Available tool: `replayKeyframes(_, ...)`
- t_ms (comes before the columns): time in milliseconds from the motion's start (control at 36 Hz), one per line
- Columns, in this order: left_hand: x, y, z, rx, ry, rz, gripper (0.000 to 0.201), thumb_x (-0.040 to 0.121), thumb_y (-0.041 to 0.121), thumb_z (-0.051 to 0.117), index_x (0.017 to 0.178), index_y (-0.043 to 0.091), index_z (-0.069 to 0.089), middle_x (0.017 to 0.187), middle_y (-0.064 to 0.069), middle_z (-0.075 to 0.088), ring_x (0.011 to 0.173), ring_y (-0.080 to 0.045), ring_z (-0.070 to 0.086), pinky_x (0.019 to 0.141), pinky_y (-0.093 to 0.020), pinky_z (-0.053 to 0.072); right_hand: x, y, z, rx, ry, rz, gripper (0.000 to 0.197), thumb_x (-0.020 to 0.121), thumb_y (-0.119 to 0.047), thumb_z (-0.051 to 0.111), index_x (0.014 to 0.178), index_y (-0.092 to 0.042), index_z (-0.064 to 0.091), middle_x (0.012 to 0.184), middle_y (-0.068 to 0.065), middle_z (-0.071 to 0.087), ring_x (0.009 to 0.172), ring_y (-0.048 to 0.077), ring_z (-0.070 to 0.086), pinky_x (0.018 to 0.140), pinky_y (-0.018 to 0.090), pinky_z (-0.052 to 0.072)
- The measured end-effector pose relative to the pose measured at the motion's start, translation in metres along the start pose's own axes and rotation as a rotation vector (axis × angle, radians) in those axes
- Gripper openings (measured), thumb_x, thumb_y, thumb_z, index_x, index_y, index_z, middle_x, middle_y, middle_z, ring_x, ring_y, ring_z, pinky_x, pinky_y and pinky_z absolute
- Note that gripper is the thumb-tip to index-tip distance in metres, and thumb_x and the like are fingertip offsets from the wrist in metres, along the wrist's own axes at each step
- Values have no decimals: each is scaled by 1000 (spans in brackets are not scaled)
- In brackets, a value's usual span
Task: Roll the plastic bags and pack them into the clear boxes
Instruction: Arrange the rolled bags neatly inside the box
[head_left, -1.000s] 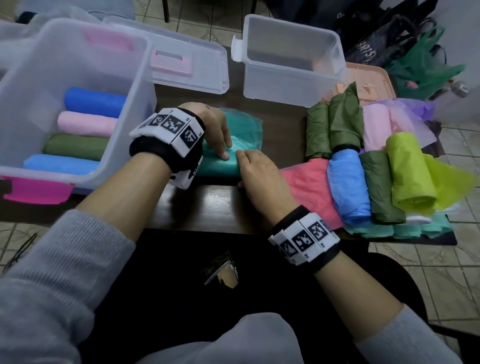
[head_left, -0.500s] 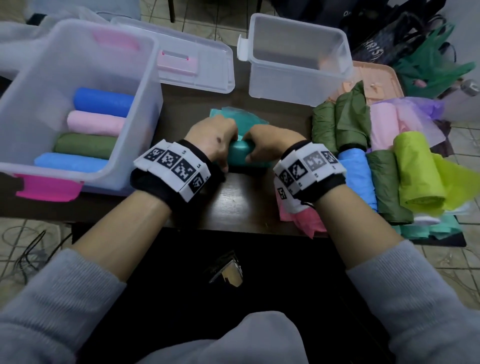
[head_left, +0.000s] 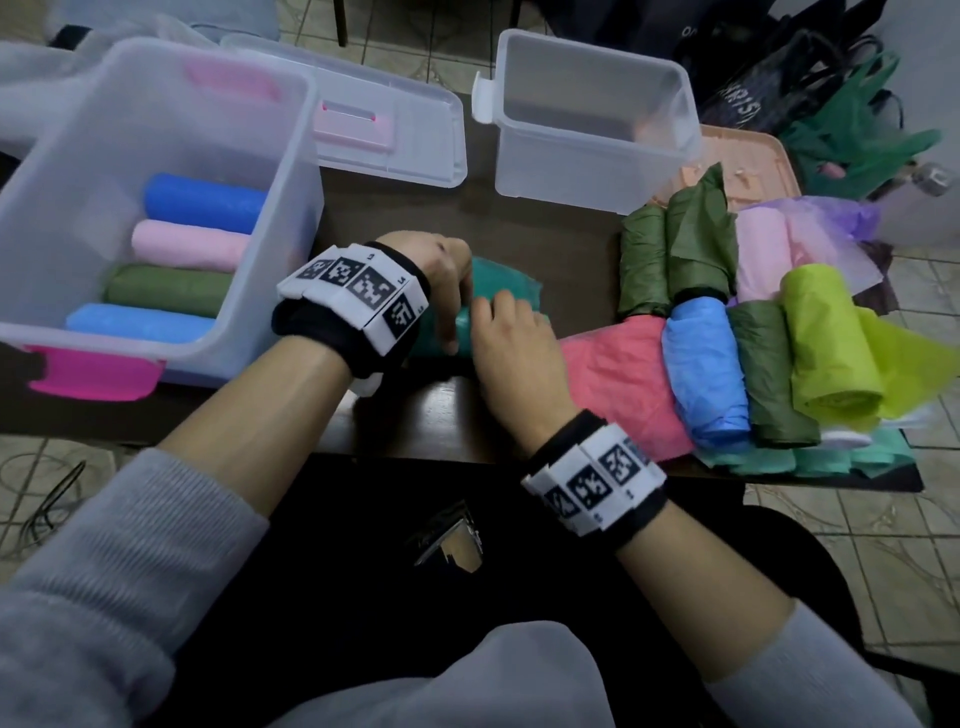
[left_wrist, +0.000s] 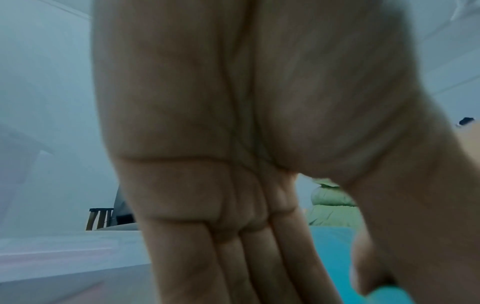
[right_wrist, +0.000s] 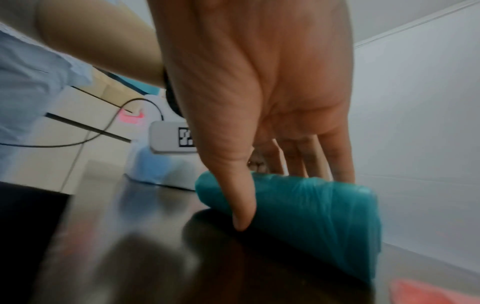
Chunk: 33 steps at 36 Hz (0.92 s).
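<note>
Dark and glossy, the surface (head_left: 457, 421) carries a half-rolled teal bag (right_wrist: 306, 207) at its centre, both hands on it: the left hand (head_left: 441, 275) lays straight fingers on top, while the right hand (right_wrist: 259, 98) has its thumb at the roll's near side and fingers over the top. Slick plastic could spring loose if pressure eases, I'd guess. At nine o'clock the clear box (head_left: 291, 171) already holds four rolls; an empty box (head_left: 587, 171) sits at one o'clock. A red bag (head_left: 618, 379) and piled rolls (head_left: 711, 379) crowd three o'clock.
</note>
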<state>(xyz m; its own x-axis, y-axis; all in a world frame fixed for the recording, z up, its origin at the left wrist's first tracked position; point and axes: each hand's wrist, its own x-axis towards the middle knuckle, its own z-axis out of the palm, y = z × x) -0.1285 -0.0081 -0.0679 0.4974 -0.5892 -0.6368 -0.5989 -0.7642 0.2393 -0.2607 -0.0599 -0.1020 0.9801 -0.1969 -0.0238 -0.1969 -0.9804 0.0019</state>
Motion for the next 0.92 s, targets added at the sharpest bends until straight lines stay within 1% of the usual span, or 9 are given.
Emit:
replayKeyframes(56,0,1,4,22,-56,28,56,55,33,87,103,10,69,83,3,58,72,-13,53,63,-23,44,-9,-4,10,-23,43,28,34,79,-8,26,82,-9,60,75,11,58,69,30,59,63,38,48)
replayKeyframes(250,-5,2,12,51,-84,49,59,62,33,86,116,20,67,107,4,69,96,-16,62,93,-37,50,-19,-6,11,-76,-10,40,35,78,-7,28,80,-8,63,72,10,59,67,28,60,63,36,50)
replayKeyframes(333,-8,-1,13,-14,28,17,74,59,30,88,126,21,59,121,2,63,108,-19,60,97,-35,48,-11,-1,-1,-48,-119,-49,29,90,-6,32,106,-3,56,102,14,57,96,32,58,79,41,45)
replayKeyframes(389,-12,-3,12,-56,120,3,66,59,28,89,119,21,63,118,-1,64,106,-20,60,93,-33,48,-3,8,-7,-41,-220,-109,28,95,-14,44,122,-5,46,122,13,49,114,31,49,90,40,41)
replayKeyframes(472,-17,-5,12,-112,190,17,40,64,23,86,101,22,72,106,-2,69,97,-19,63,90,-35,51,14,16,-15,16,-316,-108,39,90,-22,57,124,-5,48,127,15,47,119,31,47,95,40,40)
replayKeyframes(583,-17,-9,14,-146,198,15,34,76,22,77,109,24,70,113,-2,67,104,-20,61,96,-37,49,37,24,-29,118,-469,-84,41,84,-26,64,120,-6,56,123,14,53,113,29,52,88,31,43)
replayKeyframes(750,-12,-14,11,-155,156,14,32,82,24,70,114,29,68,116,2,67,106,-17,60,98,-37,47,63,35,-38,70,-616,-70,67,79,-44,70,136,-18,47,135,5,46,122,24,47,92,33,41)
replayKeyframes(861,-10,-15,11,-171,170,14,33,81,25,73,113,28,69,115,5,67,107,-15,61,99,-36,46,74,42,-37,176,-697,-10,105,65,-49,80,146,-25,17,144,4,41,126,24,45,100,37,40)
replayKeyframes(917,-9,-15,11,-177,180,13,33,80,25,73,112,28,69,114,5,68,105,-16,61,98,-37,47,75,43,-33,205,-721,8,113,58,-54,82,146,-26,18,146,1,38,129,23,42,105,40,38)
